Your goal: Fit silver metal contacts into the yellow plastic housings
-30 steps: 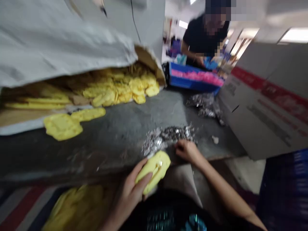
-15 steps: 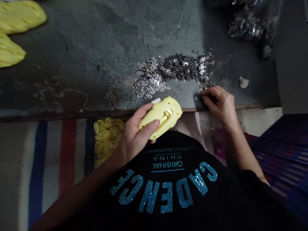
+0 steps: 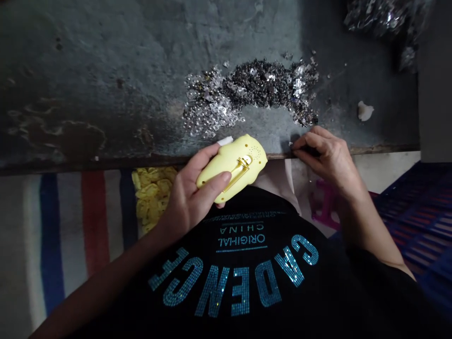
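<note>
My left hand point(image 3: 199, 183) is wrapped round a pale yellow plastic shell point(image 3: 243, 165), thumb across its face. A long recess with gold-coloured metal contacts runs along it, with several screw holes and a cluster of tiny perforations near one end. My right hand point(image 3: 325, 153) is at the table edge, thumb and forefinger pinched together. A small shiny metal piece point(image 3: 290, 143) shows right at those fingertips; how firmly they grip it is hard to see. Just beyond both hands spreads a pile of small metal pieces point(image 3: 268, 87), curved round a bare patch of table.
A dark, worn table point(image 3: 141, 56) lies ahead. On it are a white lump point(image 3: 365, 110) at right and a clear bag of metal pieces point(image 3: 377, 16). Below stand yellow parts point(image 3: 151, 197) on striped cloth point(image 3: 95, 221), a pink object point(image 3: 323, 205) and a blue crate point(image 3: 416, 221).
My right fingertips have closed in on the small metal piece, which has come slightly nearer the table edge. My left hand keeps its hold on the shell. The view has shifted a little.
</note>
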Demonstrator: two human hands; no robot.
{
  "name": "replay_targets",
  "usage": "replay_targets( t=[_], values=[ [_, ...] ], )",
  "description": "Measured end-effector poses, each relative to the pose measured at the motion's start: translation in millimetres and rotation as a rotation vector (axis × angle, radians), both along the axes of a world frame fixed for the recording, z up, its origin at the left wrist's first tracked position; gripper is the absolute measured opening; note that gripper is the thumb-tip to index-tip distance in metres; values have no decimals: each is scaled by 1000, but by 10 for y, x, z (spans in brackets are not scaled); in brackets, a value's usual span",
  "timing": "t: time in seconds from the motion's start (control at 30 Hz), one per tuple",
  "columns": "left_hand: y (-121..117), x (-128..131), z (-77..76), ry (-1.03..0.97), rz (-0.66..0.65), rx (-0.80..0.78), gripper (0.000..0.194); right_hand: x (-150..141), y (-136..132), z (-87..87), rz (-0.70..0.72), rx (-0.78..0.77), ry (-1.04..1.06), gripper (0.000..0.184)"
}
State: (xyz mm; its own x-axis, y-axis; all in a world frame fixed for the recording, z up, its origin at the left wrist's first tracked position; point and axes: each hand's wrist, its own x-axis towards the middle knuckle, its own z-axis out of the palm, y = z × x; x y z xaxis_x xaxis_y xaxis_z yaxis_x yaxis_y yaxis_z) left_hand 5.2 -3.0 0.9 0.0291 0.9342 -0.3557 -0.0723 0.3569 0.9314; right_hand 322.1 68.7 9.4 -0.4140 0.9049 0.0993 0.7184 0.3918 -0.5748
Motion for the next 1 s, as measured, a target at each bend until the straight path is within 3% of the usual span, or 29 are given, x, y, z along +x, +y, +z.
replay_targets(
  t=[0.1,0.23,0.5,1.0],
  values=[
    [4,19,16,-23,-16,-12,64,25,-56,37,-9,-33,5,10],
    [15,33,2,-38,-33,-25,63,2,59,63,-1,-25,32,11],
    [-13,20,-77,-105,-11,14,56,53,263,129,179,-92,-76,12],
    [9,11,-41,-104,-43,16,57,162,7,164,62,-111,-49,8]
  ],
)
